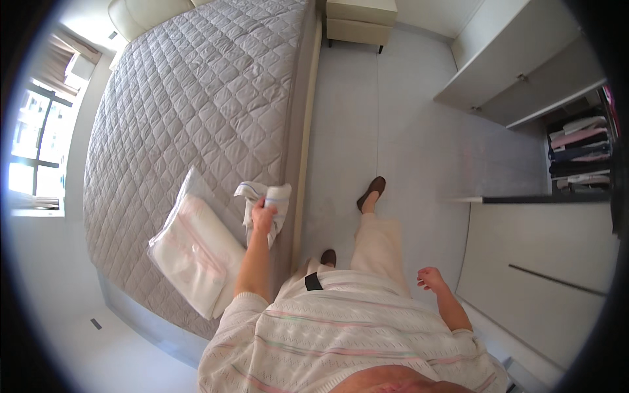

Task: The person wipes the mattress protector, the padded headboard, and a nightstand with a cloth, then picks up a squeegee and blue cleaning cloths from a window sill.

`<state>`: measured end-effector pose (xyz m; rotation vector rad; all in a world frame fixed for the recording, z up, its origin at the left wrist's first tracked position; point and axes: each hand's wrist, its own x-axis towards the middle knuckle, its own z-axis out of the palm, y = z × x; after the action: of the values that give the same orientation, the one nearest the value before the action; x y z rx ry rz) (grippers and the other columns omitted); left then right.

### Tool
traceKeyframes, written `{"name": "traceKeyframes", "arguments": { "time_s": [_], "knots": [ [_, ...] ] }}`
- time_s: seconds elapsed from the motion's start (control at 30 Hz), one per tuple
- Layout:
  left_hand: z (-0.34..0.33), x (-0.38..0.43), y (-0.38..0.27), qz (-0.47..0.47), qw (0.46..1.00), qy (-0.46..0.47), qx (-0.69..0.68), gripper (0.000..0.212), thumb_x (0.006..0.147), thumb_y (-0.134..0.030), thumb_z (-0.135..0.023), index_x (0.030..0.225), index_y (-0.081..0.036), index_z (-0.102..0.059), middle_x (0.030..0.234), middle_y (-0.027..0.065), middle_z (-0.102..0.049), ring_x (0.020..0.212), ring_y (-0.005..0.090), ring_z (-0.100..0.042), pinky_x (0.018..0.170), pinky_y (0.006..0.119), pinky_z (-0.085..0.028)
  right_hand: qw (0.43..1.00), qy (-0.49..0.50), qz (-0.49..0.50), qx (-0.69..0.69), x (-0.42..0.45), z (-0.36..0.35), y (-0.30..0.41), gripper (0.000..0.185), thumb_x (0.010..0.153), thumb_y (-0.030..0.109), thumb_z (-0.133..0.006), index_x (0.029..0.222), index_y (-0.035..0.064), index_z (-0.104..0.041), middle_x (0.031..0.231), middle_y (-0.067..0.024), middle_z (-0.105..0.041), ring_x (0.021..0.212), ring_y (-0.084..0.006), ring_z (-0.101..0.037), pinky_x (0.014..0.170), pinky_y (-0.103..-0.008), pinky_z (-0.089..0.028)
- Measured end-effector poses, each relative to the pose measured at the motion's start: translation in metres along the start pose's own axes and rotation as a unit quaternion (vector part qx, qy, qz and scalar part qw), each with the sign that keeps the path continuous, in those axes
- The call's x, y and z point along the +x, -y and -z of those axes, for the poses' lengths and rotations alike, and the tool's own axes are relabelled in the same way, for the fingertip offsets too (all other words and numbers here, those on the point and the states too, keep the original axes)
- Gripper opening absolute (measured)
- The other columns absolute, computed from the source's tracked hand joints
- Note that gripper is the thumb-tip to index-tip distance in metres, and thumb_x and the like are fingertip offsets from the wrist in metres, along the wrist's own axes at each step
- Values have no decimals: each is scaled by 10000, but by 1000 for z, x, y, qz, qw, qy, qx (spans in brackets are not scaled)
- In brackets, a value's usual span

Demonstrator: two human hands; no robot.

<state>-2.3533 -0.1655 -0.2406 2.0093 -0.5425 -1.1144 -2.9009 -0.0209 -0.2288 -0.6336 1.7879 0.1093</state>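
Observation:
My left hand grips a bunched white cloth with thin blue stripes, over the near right edge of the bed. Just left of that hand, a clear plastic bag lies on the quilted grey mattress. Inside the bag is folded cream bedding with pinkish patches, partly hidden by my forearm. My right hand hangs at my side above the floor, fingers loosely curled; whether they are fully closed is unclear. Nothing shows in it.
A wardrobe stands on the right with a door swung out and stacked folded clothes on its shelves. Below them is a white drawer front. A cream nightstand stands beyond the bed; a window is at left.

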Motion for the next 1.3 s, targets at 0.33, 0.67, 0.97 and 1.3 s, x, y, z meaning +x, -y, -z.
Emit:
{"name": "traceKeyframes", "arguments": {
  "time_s": [0.33, 0.67, 0.97, 1.3],
  "knots": [
    [0, 42, -5, 183, 981, -48, -48, 461, 506, 28, -524, 956, -4, -621, 813, 43, -584, 712, 185, -516, 613, 292, -410, 980, -24, 137, -143, 166, 185, 343, 116, 774, 114, -518, 868, 53, -547, 658, -31, -573, 473, -106, -528, 344, -266, -382],
    [20, 160, -38, 239, 797, -257, -492, 110, 577, -62, -558, 683, -36, -544, 778, 81, -534, 784, 247, -522, 726, 434, -421, 949, 41, 257, -175, 231, 192, 679, 231, 782, 170, -526, 991, 73, -548, 753, -4, -596, 579, -73, -560, 403, -213, -368],
    [-80, 439, -248, 205, 840, -332, -377, 89, 582, -32, -575, 659, -58, -538, 657, 47, -506, 597, 189, -494, 571, 342, -442, 973, 54, 170, -145, 268, 226, 756, 214, 777, 139, -538, 977, 65, -554, 758, -24, -596, 574, -97, -571, 393, -225, -380],
    [-238, 561, -520, -15, 966, -75, -245, 280, 559, -9, -557, 839, -2, -570, 792, 96, -574, 722, 225, -535, 652, 351, -448, 978, 40, 90, -183, 340, 354, 895, 177, 799, 160, -536, 951, 72, -563, 774, -51, -612, 611, -153, -611, 427, -276, -447]
  ]
}}
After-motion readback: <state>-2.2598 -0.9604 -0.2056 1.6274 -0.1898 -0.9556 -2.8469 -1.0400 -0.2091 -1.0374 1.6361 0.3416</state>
